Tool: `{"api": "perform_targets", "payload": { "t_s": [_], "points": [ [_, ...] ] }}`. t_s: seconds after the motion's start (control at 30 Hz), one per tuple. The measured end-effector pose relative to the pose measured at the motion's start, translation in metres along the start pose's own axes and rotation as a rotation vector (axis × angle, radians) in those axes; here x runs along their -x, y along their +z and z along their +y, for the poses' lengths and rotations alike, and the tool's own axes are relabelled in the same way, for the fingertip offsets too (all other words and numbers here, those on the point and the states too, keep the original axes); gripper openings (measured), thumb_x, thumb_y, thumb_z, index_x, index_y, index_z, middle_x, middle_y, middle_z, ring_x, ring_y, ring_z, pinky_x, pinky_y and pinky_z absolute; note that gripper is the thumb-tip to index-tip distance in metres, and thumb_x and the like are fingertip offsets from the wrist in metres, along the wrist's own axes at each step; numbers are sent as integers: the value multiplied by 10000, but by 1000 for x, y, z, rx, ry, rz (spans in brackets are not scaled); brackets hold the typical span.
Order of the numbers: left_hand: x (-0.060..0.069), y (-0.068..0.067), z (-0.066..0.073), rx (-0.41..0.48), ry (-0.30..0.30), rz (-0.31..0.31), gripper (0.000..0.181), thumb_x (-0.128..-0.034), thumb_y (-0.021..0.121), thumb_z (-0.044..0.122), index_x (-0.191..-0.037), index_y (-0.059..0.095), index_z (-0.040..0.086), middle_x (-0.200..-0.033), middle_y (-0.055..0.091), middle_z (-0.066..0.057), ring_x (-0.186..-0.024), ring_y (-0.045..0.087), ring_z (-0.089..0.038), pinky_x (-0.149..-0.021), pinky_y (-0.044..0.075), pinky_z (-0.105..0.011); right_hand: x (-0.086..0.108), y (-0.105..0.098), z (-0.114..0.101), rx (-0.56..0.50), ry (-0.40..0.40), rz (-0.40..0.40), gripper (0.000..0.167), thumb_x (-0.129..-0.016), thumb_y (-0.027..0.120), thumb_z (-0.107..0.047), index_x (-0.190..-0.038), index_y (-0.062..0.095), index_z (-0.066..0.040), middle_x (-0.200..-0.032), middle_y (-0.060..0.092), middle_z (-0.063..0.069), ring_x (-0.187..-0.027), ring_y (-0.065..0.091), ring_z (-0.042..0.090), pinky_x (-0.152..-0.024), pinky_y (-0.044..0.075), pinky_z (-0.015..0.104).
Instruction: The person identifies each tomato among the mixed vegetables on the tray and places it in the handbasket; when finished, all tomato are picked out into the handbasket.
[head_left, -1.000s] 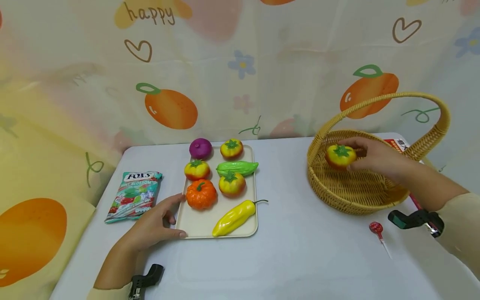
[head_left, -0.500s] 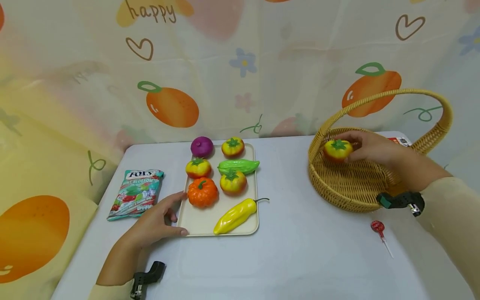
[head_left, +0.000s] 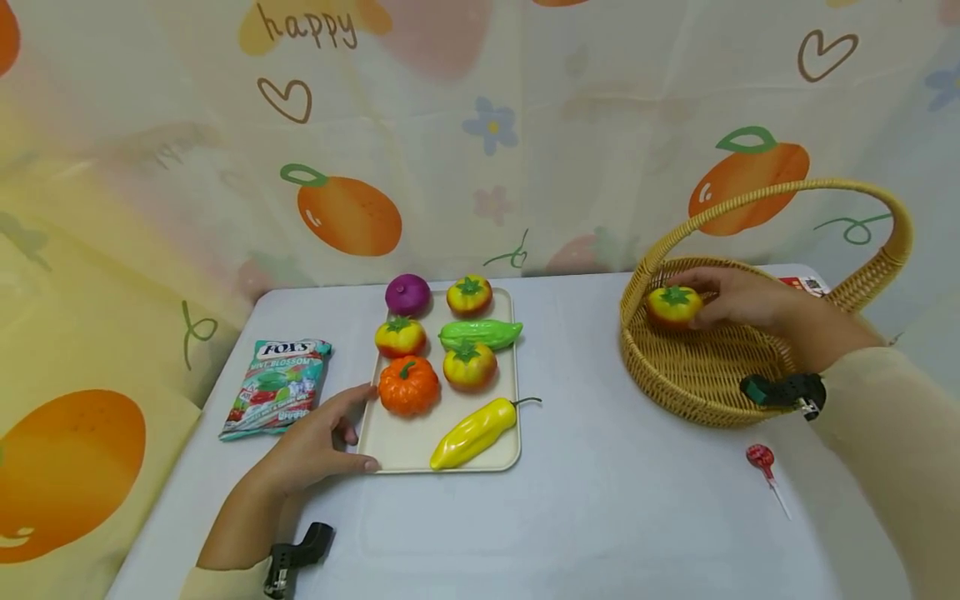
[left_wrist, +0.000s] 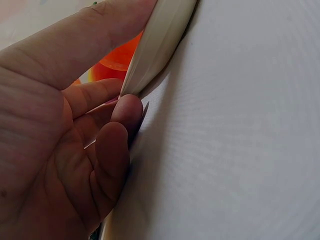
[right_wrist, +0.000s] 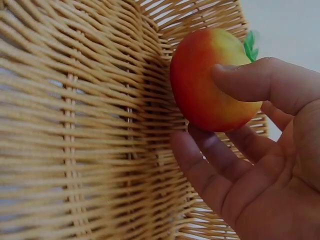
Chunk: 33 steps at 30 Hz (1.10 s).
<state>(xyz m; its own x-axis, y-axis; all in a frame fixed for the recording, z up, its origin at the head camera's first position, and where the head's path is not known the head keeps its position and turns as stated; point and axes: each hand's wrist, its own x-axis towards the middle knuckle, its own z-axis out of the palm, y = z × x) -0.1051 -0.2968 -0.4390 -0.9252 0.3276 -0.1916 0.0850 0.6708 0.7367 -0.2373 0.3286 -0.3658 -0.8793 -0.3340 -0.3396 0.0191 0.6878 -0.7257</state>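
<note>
1. The red-and-yellow fruit (head_left: 673, 307) is within the basket (head_left: 667, 392), near the side facing the tray (head_left: 393, 446); base contact is unconfirmed.
2. Step in hand, as judged: positioning the fruit; the next move likely calls for controlled release or lift.
3. The right grip (head_left: 738, 297) pinches the fruit between thumb and fingertips.
4. The left grip (head_left: 315, 446) is relaxed, thumb and forefinger spread at the tray's corner.

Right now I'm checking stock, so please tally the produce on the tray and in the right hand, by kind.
Persimmons: 4 (three on the tray, one in the right hand)
Purple onion: 1
Green bitter melon: 1
Orange pumpkin: 1
Yellow pepper: 1
Total: 8
</note>
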Motion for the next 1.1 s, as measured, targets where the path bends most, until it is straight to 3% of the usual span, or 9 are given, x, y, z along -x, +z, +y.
{"api": "perform_targets", "payload": {
  "t_s": [0.2,0.43,0.7,0.87,1.1],
  "points": [
    [1,4,1,12,-30,-3,1057,-738,1011,302,-1614,444,130,-966,581,-71,-860,537,-268,-652,482,-276,-4,5,6,-6,6,-47,723,-953,724,-69,-1610,421,-88,-1531,430,215,-1260,441,384,-966,436,401],
    [1,4,1,12,-32,1,1067,-735,1012,296,-1620,440,131,-976,578,-71,-875,533,-273,-660,489,-275,-7,13,13,-39,-4,-1,757,-975,708,-57,-1649,367,-96,-1601,399,242,-1298,448,388,-942,467,309],
    [1,1,3,-12,-5,9,1061,-737,1011,298,-1619,443,133,-987,583,-56,-880,540,-266,-667,492,-274,-10,14,15,-43,13,14,765,-991,712,-82,-1658,337,-86,-1629,347,264,-1356,412,438,-1062,406,480],
    [0,1,3,-24,8,12,1060,-739,1009,294,-1617,443,115,-991,588,-44,-869,542,-253,-660,495,-270,-11,15,15,-43,0,12,762,-998,710,-76,-1658,329,-71,-1621,357,264,-1358,419,420,-1018,428,360],
    [0,1,1,-38,-10,8,1078,-738,1009,309,-1629,431,125,-989,582,-49,-879,540,-261,-667,493,-272,-8,14,14,-57,-8,3,775,-1007,730,-122,-1661,320,-60,-1632,340,282,-1383,411,428,-1014,414,358]
  ]
}}
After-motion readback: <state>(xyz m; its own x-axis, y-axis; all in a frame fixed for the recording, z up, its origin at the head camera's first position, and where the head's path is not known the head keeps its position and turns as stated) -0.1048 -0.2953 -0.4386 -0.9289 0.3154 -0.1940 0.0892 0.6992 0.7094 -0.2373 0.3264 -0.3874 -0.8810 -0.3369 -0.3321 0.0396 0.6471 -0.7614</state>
